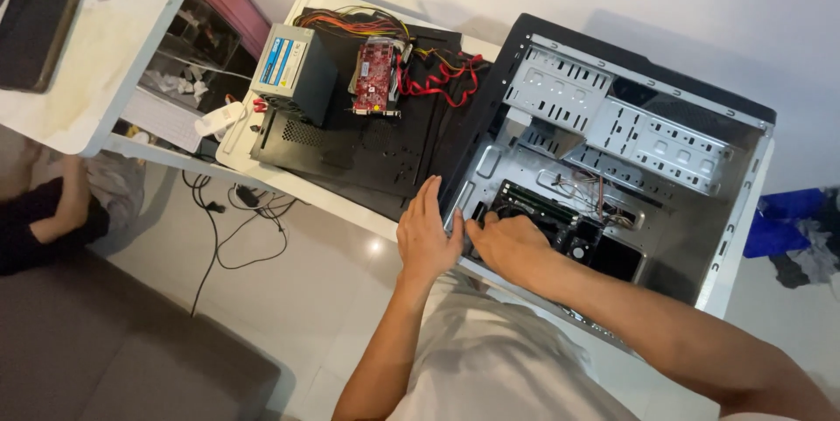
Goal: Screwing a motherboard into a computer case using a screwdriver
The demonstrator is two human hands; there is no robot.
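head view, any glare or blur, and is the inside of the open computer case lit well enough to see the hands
Head view: sharp overall, with slight wide-angle bending at the edges; a small glare spot shines on the glossy white floor tile; the open black-and-silver metal computer case is evenly lit, its lower interior shadowed; the left hand on the case edge is clear, while the right hand reaching inside hides its fingertips.
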